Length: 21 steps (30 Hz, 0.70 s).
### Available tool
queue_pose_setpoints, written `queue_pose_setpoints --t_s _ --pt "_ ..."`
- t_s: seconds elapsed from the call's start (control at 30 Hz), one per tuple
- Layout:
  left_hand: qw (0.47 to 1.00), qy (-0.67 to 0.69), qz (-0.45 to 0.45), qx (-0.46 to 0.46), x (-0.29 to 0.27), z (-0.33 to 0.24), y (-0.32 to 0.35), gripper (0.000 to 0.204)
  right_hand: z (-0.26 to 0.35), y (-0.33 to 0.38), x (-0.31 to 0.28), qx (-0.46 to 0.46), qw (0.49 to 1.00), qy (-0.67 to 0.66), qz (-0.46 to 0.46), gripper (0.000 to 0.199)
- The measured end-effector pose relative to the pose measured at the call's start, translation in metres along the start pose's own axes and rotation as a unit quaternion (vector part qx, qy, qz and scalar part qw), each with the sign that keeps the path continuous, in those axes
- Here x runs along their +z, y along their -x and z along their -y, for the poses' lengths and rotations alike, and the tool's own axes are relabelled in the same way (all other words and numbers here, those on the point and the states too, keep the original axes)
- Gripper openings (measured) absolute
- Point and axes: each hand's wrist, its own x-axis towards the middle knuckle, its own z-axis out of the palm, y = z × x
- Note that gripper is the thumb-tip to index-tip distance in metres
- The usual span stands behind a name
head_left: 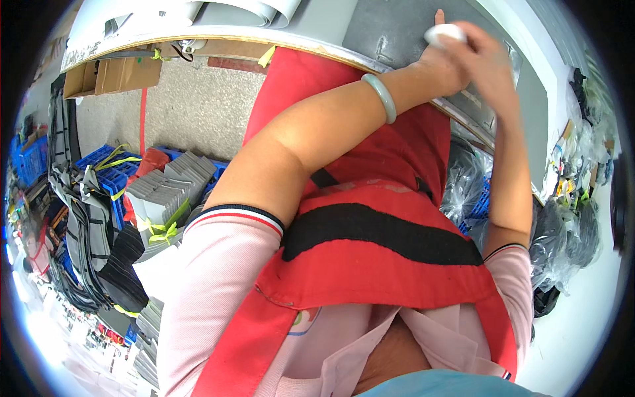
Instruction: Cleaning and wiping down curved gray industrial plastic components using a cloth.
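Head view: I see both hands meeting on the desk [317,26] edge at top right. The right hand [486,59] holds a small white object [444,32] over a dark grey sheet [390,26]. The left hand [440,69], jade bangle [380,96] at its wrist, touches it; its grip I cannot tell.

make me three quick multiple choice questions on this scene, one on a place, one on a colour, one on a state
1. Where do both hands meet?
A. over the grey sheet on the worktable
B. in the blue crate
C. on the floor

2. What colour is the apron?
A. green
B. red with a black band
C. yellow

3. What is the right hand doing?
A. hanging free
B. gripping a small white object
C. holding scissors

Answers:
1 A, the left hand and right hand sit over the grey sheet.
2 B, the apron is red.
3 B, fingers wrap the white object.
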Motion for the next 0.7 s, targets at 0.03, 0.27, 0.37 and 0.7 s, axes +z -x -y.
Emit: queue_pose_setpoints --t_s 0.03,0.27,0.37,0.7 --pt "0.997 0.040 0.058 0.023 -0.021 -0.003 -0.006 0.045 -0.036 0.007 -0.021 0.025 0.995 -0.067 -0.067 0.036" --pt "0.989 0.070 0.123 0.034 -0.043 0.003 -0.011 0.040 -0.180 0.050 -0.083 0.225 0.934 -0.033 -0.276 0.037" --pt "0.917 -0.360 0.171 0.019 -0.086 -0.041 -0.021 0.030 -0.206 0.062 -0.108 0.250 0.918 -0.172 -0.257 0.034" --pt "0.935 0.296 0.070 0.181 -0.110 -0.037 0.046 0.031 -0.175 0.059 -0.079 0.208 0.834 -0.449 -0.244 0.050"
